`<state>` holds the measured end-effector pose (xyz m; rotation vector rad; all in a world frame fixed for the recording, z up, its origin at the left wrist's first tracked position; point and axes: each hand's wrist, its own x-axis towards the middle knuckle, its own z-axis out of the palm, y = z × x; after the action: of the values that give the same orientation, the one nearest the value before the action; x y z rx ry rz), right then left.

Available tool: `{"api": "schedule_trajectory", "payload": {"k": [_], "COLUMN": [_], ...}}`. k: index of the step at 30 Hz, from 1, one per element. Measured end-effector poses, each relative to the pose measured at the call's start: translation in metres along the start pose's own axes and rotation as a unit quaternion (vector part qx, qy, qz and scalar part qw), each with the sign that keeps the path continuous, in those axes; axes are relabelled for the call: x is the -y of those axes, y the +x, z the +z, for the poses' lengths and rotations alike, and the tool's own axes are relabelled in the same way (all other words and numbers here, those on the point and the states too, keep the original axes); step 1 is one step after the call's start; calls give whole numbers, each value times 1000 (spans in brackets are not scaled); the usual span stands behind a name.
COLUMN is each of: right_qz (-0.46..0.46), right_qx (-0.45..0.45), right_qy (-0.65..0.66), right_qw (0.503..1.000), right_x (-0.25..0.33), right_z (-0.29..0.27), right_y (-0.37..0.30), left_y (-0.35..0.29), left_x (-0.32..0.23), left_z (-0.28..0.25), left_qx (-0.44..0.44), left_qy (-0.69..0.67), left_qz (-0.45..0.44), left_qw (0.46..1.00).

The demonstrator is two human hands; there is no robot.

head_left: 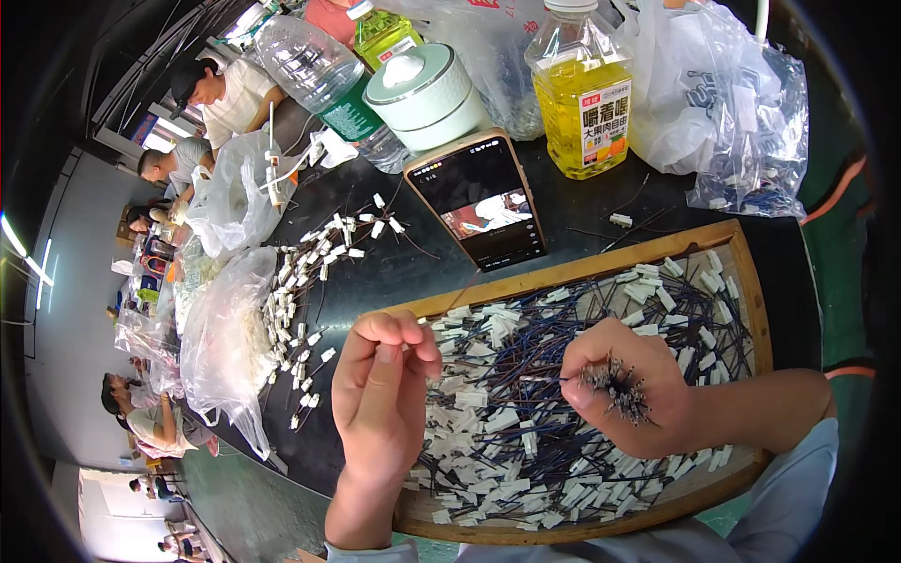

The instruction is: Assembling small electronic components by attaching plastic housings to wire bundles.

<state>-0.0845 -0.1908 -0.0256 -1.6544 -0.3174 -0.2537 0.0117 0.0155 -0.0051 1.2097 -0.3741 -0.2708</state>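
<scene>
Two bare hands stand apart over a wood-rimmed tray (741, 310) of wired white connectors (488, 422).
From here I see the right hand (638, 385) closed around a bundle of dark wires (615, 389), ends bristling out, above the tray; the left hand (385, 394) brings thumb to fingertips over the tray's left side, though I can't tell whether anything is pinched there.

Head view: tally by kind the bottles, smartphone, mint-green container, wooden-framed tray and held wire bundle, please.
Yellow-drink bottles: 2
Clear green-labelled bottle: 1
Smartphone: 1
Mint-green lidded container: 1
Wooden-framed tray: 1
Wire bundle in the right hand: 1
Total: 7
</scene>
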Motion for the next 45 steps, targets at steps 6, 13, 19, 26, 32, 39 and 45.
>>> {"api": "schedule_trajectory", "payload": {"k": [6,13,19,26,32,39,45], "right_qz": [-52,-13,-22,-46,-33,-20,-34], "right_qx": [11,54,38,91,25,-3,20], "right_qy": [9,39,24,11,-4,-41,-15], "right_qw": [999,998,999,995,999,999,999], "right_x": [4,12,9,6,7,12,4], "right_z": [2,-6,-4,-6,-7,-8,-3], "right_y": [3,2,0,1,5,6,8], "left_y": [-14,-24,-23,-19,-3,0,34], "left_x": [3,0,-1,-7,-3,-15,-21], "left_z": [10,12,13,22,19,12,-25], "left_qx": [174,326,334,382,298,241,165], "left_qy": [114,92,62,280,425,457,445], "left_qz": [110,66,74,147,336,401,305], "left_qw": [972,939,938,868,786,757,826]}}
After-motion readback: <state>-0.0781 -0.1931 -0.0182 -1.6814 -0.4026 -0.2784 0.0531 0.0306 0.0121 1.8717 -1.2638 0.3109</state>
